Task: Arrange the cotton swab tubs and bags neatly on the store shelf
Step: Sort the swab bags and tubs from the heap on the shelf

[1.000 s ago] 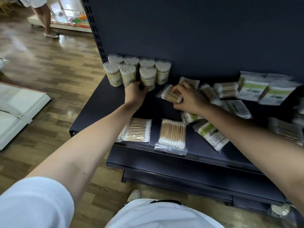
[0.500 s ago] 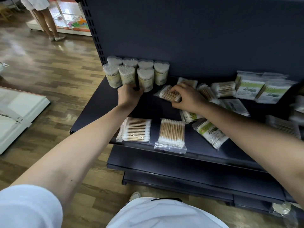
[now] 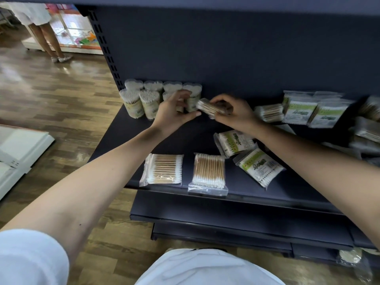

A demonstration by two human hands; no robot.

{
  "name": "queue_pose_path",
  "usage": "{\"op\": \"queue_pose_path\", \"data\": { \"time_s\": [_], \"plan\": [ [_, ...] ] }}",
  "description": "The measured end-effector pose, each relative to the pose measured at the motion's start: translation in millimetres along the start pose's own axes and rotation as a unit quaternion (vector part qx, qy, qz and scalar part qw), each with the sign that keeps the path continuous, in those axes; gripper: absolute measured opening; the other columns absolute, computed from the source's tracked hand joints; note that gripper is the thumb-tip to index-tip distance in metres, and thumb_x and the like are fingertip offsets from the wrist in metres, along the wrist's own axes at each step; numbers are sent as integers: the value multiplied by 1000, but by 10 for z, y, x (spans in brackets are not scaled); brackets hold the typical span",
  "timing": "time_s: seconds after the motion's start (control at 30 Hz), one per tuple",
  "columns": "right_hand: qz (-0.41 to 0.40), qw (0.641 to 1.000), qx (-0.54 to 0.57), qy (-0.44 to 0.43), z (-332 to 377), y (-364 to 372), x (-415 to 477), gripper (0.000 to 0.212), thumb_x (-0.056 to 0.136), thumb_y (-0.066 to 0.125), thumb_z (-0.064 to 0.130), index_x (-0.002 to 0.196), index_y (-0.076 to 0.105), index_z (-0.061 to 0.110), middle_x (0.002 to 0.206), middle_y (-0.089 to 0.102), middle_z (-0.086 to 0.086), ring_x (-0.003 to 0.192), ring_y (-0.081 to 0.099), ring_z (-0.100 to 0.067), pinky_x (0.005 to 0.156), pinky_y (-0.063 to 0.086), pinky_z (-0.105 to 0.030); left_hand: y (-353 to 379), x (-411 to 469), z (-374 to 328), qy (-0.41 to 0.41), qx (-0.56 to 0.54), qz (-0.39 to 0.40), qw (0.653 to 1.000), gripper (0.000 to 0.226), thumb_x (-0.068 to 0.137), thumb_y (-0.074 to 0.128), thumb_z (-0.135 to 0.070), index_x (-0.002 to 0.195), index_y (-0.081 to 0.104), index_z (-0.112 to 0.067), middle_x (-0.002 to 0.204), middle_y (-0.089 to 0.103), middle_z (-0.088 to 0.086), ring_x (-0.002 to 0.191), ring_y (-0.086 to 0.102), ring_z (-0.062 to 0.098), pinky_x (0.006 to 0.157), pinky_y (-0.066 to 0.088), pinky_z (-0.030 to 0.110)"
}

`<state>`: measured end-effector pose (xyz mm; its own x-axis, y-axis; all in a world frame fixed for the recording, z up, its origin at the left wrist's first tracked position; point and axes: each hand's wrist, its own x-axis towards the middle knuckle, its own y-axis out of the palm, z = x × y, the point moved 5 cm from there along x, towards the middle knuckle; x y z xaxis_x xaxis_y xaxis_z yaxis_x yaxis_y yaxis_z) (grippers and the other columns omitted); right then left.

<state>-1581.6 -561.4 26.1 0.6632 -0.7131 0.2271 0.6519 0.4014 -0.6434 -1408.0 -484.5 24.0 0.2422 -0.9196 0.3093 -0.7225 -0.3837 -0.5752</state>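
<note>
Several clear tubs of cotton swabs (image 3: pixel 131 101) stand in two rows at the back left of the dark shelf (image 3: pixel 123 140). My right hand (image 3: pixel 236 114) holds a bag of wooden-stick swabs (image 3: pixel 205 106) lifted above the shelf. My left hand (image 3: pixel 172 114) is open in front of the tubs, its thumb and fingers reaching to the bag's left end. Two clear bags (image 3: pixel 164 169) (image 3: pixel 208 173) lie flat by the front edge. Green-labelled bags (image 3: pixel 234 142) (image 3: pixel 259 166) lie under my right forearm.
More swab bags (image 3: pixel 300 110) are piled and leaning at the back right, blurred. A lower shelf (image 3: pixel 226 214) juts out below. White boards (image 3: pixel 18 149) lie on the wooden floor at left. A person's legs (image 3: pixel 47 38) stand far back left.
My right hand has lifted one bag off the shelf and brought it leftward. My left hand has left the front tubs, risen and opened towards the bag.
</note>
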Motion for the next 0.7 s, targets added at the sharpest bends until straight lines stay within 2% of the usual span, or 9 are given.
{"op": "queue_pose_path", "data": {
  "time_s": [0.03,0.13,0.2,0.27,0.33,0.4,0.5,0.6,0.7],
  "plan": [
    [-5,999,29,13,-8,-30,-20,33,77,67,6,105,60,24,102,61,10,92,59,-1,82,45,-19,30,18,-20,6,-6,8,1000,62,73,80,-30,125,51,-15,115,56,-10,91,59,2,78,48,11],
    [-22,996,85,23,14,-113,-96,28,82,63,2,103,59,20,96,61,13,85,57,14,78,43,-7,120,61,-53,23,-22,34,999,67,72,80,-30,129,48,-18,119,57,-8,97,62,6,82,52,18],
    [-24,992,117,28,8,-144,-144,25,82,62,6,105,59,17,97,61,10,83,56,15,75,43,-6,180,83,-80,31,-16,44,998,64,72,80,-31,127,50,-19,114,60,-7,99,61,8,85,50,21],
    [-34,990,131,38,-31,-172,-181,27,82,61,10,108,58,16,99,60,8,84,56,15,74,43,-7,241,105,-118,34,-5,49,998,50,75,78,-31,119,57,-18,104,61,-9,95,59,6,83,48,17],
    [-44,990,128,46,-80,-195,-204,27,86,58,8,112,57,12,102,60,4,84,55,18,74,41,-4,299,117,-156,33,2,53,998,34,78,76,-27,106,63,-13,92,61,-10,84,56,1,74,42,5],
    [-62,988,130,57,-134,-236,-233,24,88,57,7,112,57,12,98,60,7,81,54,18,73,41,-4,356,128,-166,28,-9,59,998,28,79,75,-24,100,64,-10,90,63,-7,78,57,-1,70,41,2],
    [-81,984,138,74,-210,-298,-291,20,89,59,9,108,57,16,95,60,13,86,56,10,81,43,-12,412,134,-146,5,-37,68,997,30,79,75,-29,101,65,-11,91,68,-1,78,65,8,70,56,22],
    [-74,985,141,72,-214,-309,-345,29,86,64,11,114,56,9,102,62,0,91,59,-5,82,46,-19,446,112,-182,-22,-109,67,992,28,79,74,-27,102,62,-15,92,69,1,78,68,6,63,58,23],
    [-78,981,151,91,-216,-305,-355,43,84,68,11,122,50,6,111,62,-5,95,61,-9,82,51,-21,508,105,-238,-41,-177,74,981,30,80,73,-24,105,62,-10,93,71,1,79,71,11,62,57,25]
  ]
}}
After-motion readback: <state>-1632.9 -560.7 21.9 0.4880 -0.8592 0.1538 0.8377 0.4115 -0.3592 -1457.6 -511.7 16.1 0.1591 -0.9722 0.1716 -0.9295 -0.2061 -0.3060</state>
